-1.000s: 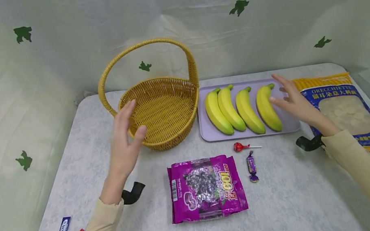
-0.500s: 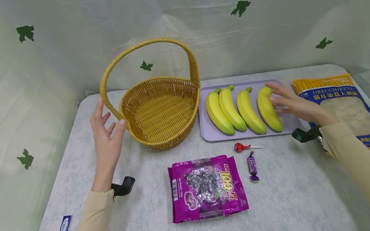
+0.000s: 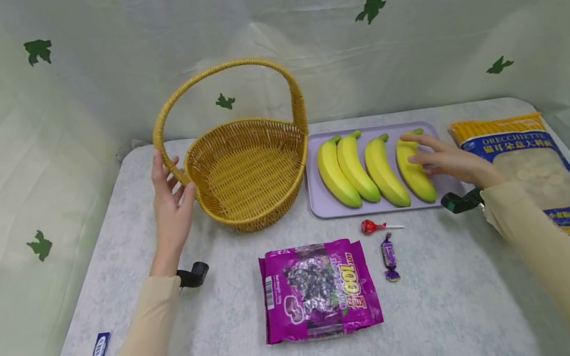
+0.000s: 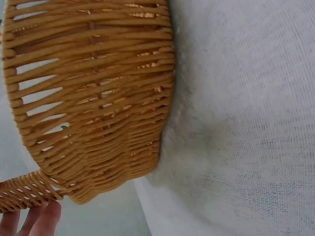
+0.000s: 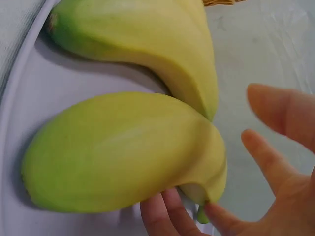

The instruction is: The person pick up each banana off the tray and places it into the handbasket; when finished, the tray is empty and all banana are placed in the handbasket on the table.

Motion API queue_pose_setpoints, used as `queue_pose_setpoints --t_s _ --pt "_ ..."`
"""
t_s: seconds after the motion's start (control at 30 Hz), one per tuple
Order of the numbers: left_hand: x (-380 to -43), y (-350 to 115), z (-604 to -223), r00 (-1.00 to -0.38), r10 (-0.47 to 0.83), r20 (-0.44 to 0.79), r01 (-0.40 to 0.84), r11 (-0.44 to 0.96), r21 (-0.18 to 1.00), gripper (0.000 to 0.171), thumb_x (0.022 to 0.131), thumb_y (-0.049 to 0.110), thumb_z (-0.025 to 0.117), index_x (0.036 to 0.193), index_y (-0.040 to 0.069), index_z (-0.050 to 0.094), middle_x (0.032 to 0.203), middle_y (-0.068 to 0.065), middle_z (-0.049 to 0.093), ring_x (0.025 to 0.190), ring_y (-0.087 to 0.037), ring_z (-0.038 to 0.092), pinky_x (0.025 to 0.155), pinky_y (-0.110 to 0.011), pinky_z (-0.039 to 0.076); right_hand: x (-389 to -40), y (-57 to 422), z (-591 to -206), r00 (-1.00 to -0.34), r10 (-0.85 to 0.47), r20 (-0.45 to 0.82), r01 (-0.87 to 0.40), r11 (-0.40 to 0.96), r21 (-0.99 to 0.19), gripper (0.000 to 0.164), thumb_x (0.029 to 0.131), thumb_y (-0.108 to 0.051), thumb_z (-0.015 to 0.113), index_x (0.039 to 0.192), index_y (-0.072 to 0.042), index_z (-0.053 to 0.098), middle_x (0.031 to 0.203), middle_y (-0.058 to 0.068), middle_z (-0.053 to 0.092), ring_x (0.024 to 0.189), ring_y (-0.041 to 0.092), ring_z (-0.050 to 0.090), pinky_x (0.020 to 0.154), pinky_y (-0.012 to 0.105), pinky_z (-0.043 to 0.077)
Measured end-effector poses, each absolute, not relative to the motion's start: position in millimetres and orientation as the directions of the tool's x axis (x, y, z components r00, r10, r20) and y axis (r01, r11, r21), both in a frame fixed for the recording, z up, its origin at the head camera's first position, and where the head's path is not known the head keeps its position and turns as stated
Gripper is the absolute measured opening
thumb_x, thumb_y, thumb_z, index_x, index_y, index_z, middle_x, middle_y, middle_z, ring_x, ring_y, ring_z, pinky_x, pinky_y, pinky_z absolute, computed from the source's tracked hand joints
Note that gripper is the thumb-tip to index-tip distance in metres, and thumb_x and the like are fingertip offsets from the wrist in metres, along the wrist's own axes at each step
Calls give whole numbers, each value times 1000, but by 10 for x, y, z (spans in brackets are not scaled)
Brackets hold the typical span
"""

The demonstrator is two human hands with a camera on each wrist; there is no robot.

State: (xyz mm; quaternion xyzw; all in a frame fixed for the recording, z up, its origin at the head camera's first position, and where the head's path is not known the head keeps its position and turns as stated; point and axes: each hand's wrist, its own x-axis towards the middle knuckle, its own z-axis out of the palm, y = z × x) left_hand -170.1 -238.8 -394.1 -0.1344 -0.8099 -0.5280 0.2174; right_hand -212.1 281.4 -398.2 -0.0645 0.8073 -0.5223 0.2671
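In the head view my left hand (image 3: 172,207) is at the left foot of the handle on a wicker basket (image 3: 263,214). Its thumb lies near the rim, other fingers pass behind the handle, and fingertips (image 4: 47,219) meet the handle's edge in the left wrist view. My right hand (image 3: 451,162) reaches over the rightmost banana (image 3: 415,174), which rests on a lilac tray (image 3: 345,214) beside several others. In the right wrist view two fingers (image 5: 157,216) lie at the banana's side, partly hidden under it, while other digits spread apart from its skin.
A purple candy bag (image 3: 316,290) lies front centre. Right of it are a red lollipop (image 3: 368,227) and a purple wrapped candy (image 3: 388,258). An orecchiette bag (image 3: 537,178) is under the right forearm's far side. A small blue packet (image 3: 99,349) lies at left.
My left hand swung left, then came right onto the basket handle. My right hand moved left and its fingers reached over the rightmost banana. Basket and bananas stayed in place.
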Motion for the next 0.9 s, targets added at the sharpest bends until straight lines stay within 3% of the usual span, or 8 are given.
queue_pose_setpoints --t_s 0.23,0.47,0.63,0.9 --pt "-1729 -2404 -3968 -861 -8 508 457 424 781 75 97 -3 48 154 21 6 134 -20 40 120 -41 46 99 -38 44 -2170 2775 -4044 -864 -347 -365 140 530 -836 62 98 -18 54 151 -6 24 157 21 0 138 44 12 104 60 29" --pt "-1721 -2430 -3986 -856 11 517 471 428 771 74 98 -1 47 154 26 6 136 -22 38 121 -40 45 91 -22 45 -2156 2708 -4036 -883 -305 -358 114 599 -793 61 96 -14 56 149 -3 28 149 33 15 130 47 27 100 60 34" --pt "-1716 -2436 -3986 -855 10 519 473 427 771 75 98 -1 47 154 29 7 136 -21 38 121 -41 45 85 -17 46 -2126 2692 -3993 -888 -288 -359 141 573 -807 61 96 -14 56 150 -5 28 149 32 15 128 45 30 101 60 34" --pt "-1724 -2425 -3995 -856 7 518 467 443 765 77 98 -2 48 154 32 7 136 -20 39 121 -41 46 85 -16 46 -2057 2658 -3877 -895 -316 -317 103 543 -833 61 96 -19 56 150 -9 29 152 24 13 131 44 25 101 62 33"
